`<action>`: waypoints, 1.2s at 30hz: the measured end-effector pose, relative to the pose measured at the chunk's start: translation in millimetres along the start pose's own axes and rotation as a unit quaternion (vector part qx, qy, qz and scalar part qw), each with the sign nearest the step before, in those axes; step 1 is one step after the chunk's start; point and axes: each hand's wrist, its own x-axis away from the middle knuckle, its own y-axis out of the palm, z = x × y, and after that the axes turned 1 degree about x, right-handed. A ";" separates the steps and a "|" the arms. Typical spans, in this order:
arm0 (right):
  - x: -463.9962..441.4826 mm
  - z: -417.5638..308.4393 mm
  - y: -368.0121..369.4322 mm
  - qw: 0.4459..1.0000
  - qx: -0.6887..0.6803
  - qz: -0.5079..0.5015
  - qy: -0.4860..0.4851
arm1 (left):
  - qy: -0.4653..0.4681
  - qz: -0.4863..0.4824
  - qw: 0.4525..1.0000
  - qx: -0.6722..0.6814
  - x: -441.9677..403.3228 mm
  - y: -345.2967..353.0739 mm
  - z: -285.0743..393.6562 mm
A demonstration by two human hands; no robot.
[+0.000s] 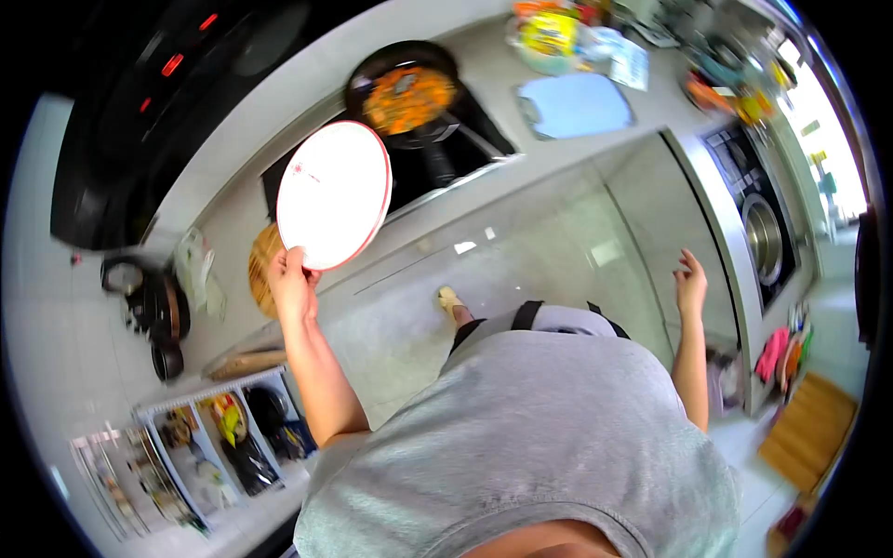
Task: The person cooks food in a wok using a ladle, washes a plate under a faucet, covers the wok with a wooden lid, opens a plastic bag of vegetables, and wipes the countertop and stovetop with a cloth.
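Observation:
A white oval plate with a red rim point(333, 195) is held up by its near edge in my left hand point(294, 277), thumb on its face. The plate is over the counter, overlapping the left part of the black stove point(474, 130). Just beyond it, a black pan point(361, 76) on the stove contains orange and brown food point(406, 100), with a utensil resting in it. My right hand point(689, 282) hangs in the air at the right, fingers apart and slightly bent, holding nothing.
A blue cutting board point(575, 105) and a yellow package point(549, 34) lie on the back counter. At the right is a washing machine point(763, 237). A round wooden board point(264, 270) is beside my left hand. Shelves point(219, 446) stand at the lower left.

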 end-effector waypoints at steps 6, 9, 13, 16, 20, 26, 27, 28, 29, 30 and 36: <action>6.8 15.5 -27.3 0.996 -0.078 -0.015 0.033 | -0.046 -0.204 0.976 -0.051 84.1 180.8 -28.8; 1.2 6.8 -55.1 0.992 -0.125 0.002 0.028 | -0.112 -0.305 0.944 -0.061 104.7 262.2 -56.3; -9.6 45.4 -86.2 0.987 -0.142 0.059 0.053 | -0.115 -0.404 0.899 -0.122 140.2 374.7 -76.7; -18.6 80.5 -108.0 0.977 -0.154 0.099 0.108 | -0.116 -0.479 0.857 -0.151 154.4 458.9 -91.3; -18.4 138.9 -150.6 0.959 -0.148 0.173 0.170 | -0.083 -0.559 0.806 -0.173 180.8 568.6 -117.3; -32.0 184.8 -216.5 0.926 -0.170 0.246 0.232 | -0.050 -0.626 0.756 -0.185 236.8 714.7 -138.5; -38.6 196.1 -223.0 0.922 -0.174 0.251 0.237 | -0.043 -0.645 0.742 -0.180 245.5 737.7 -143.1; -46.4 204.1 -231.0 0.919 -0.180 0.256 0.242 | -0.035 -0.662 0.727 -0.176 255.1 759.6 -146.8; -56.3 213.5 -239.8 0.916 -0.184 0.257 0.249 | -0.026 -0.658 0.729 -0.185 267.8 781.0 -151.3; -69.7 220.0 -252.0 0.915 -0.183 0.260 0.249 | -0.026 -0.660 0.728 -0.184 279.8 803.1 -159.6; -198.2 303.5 -338.9 0.916 -0.171 0.293 0.217 | -0.042 -0.663 0.713 -0.223 363.8 917.9 -200.9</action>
